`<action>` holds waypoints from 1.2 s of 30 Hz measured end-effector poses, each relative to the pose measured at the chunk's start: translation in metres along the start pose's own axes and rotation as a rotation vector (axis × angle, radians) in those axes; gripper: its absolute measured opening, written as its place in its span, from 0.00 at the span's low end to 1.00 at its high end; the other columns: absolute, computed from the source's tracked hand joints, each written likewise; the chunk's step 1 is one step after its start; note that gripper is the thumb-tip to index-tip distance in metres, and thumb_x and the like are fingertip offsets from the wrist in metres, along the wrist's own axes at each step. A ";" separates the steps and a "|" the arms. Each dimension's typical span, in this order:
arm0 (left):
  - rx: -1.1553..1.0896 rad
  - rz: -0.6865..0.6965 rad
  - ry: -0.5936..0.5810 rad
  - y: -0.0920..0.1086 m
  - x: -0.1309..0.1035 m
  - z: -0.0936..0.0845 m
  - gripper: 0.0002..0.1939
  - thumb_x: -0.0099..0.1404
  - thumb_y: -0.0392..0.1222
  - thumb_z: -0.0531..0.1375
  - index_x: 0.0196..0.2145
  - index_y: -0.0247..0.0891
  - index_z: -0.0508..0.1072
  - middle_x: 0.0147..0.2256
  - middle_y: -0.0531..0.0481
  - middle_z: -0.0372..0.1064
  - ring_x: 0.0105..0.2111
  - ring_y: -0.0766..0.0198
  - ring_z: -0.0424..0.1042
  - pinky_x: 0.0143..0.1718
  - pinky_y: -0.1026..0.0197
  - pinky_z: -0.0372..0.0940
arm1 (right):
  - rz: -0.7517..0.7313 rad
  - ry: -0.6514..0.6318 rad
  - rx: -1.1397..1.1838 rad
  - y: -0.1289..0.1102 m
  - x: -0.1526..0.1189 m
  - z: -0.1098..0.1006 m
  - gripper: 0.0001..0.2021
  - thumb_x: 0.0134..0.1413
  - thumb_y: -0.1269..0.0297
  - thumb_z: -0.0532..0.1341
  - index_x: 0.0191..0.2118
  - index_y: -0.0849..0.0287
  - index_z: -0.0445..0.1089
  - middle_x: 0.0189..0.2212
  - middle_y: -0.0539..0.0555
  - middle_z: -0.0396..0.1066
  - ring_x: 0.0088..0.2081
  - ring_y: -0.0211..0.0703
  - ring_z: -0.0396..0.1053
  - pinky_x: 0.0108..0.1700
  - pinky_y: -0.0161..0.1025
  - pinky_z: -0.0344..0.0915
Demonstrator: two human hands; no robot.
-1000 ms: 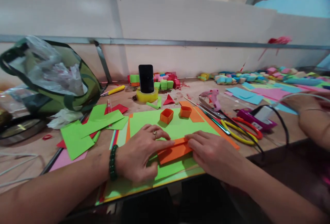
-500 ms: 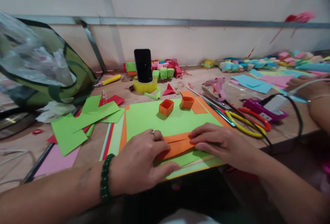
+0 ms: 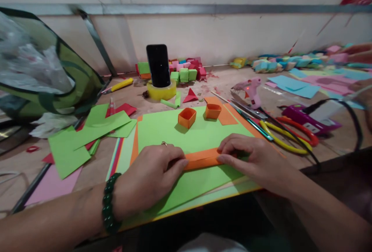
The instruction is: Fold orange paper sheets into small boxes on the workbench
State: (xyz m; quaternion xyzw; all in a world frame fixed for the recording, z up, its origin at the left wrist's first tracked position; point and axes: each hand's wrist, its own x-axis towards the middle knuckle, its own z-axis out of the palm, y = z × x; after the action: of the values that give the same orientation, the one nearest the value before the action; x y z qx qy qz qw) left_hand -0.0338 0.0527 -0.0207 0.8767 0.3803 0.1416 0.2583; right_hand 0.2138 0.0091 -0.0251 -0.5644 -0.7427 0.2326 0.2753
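A folded orange paper strip (image 3: 202, 159) lies across the green sheet (image 3: 162, 136) in front of me. Its left end is pinched between the thumb and fingers of my left hand (image 3: 154, 174). My right hand (image 3: 252, 159) pinches the right end the same way, its lower fingers curled. Just beyond the strip stand two small open orange paper boxes, one (image 3: 186, 118) near the middle and the other (image 3: 213, 111) to its right, beside a flat orange piece (image 3: 227, 116).
Green offcuts (image 3: 68, 153) lie at left by a green bag (image 3: 78, 70). A phone (image 3: 158, 66) stands in yellow tape (image 3: 161, 91). At right are a pink glue gun (image 3: 254, 92), yellow-handled scissors (image 3: 286, 139) and a purple power strip (image 3: 309, 118). Another person's hand shows at far right.
The orange paper now looks narrower, with its front part folded up. Both hands have closed in on its ends. The view has shifted slightly, and the other person's hand has moved up.
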 end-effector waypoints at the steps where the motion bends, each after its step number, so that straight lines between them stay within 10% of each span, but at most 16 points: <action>1: 0.019 0.002 0.002 0.001 0.001 0.000 0.11 0.66 0.42 0.54 0.29 0.38 0.73 0.25 0.53 0.69 0.25 0.67 0.65 0.26 0.65 0.56 | -0.001 0.002 -0.001 0.000 0.000 0.000 0.08 0.54 0.62 0.62 0.27 0.58 0.71 0.30 0.53 0.73 0.31 0.40 0.70 0.34 0.36 0.68; 17: 0.123 -0.178 -0.149 0.008 0.010 -0.003 0.14 0.65 0.44 0.51 0.23 0.38 0.61 0.21 0.55 0.62 0.21 0.68 0.55 0.22 0.64 0.46 | 0.045 -0.009 -0.073 0.002 0.002 0.001 0.09 0.55 0.64 0.61 0.25 0.58 0.68 0.28 0.51 0.71 0.29 0.38 0.68 0.31 0.34 0.64; 36: 0.206 -0.081 -0.137 0.007 0.005 -0.001 0.11 0.65 0.39 0.51 0.24 0.39 0.60 0.22 0.54 0.61 0.21 0.67 0.57 0.23 0.63 0.47 | 0.017 -0.039 -0.139 0.003 0.008 0.001 0.10 0.55 0.62 0.61 0.25 0.58 0.65 0.26 0.50 0.68 0.26 0.36 0.66 0.28 0.34 0.61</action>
State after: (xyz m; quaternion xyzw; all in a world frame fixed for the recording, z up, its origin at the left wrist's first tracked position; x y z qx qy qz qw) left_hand -0.0266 0.0528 -0.0160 0.8900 0.4095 0.0309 0.1979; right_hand 0.2138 0.0176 -0.0266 -0.5836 -0.7576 0.1938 0.2190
